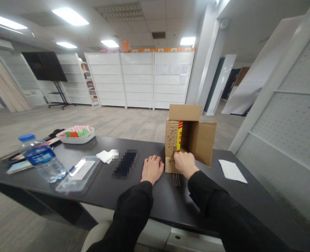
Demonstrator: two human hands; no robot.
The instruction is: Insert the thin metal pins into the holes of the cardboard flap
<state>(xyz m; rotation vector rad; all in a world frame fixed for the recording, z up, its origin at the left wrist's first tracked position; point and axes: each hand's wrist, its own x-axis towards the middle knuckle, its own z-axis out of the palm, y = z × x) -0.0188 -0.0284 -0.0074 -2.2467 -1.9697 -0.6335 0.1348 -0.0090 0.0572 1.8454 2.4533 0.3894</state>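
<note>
On the dark table stands a cardboard box (206,143), its open side toward me and its flaps spread. The left flap (172,134) is dotted with many small marks or holes, beside a yellow and red printed strip (180,134). My right hand (185,163) is closed at the lower left of the opening, by the bottom flap (169,166); whatever its fingers hold is hidden. Just below lie several thin, dark metal-looking rods (176,180) side by side. My left hand (153,168) rests palm down on the table, left of the box, holding nothing.
Left on the table (149,143) are a water bottle (43,159), a clear plastic case (80,173), a crumpled tissue (106,156), a blurred dark object (126,162) and a white tray (77,136) with colourful packets. A white paper (232,170) lies right. A perforated panel (283,122) borders the right side.
</note>
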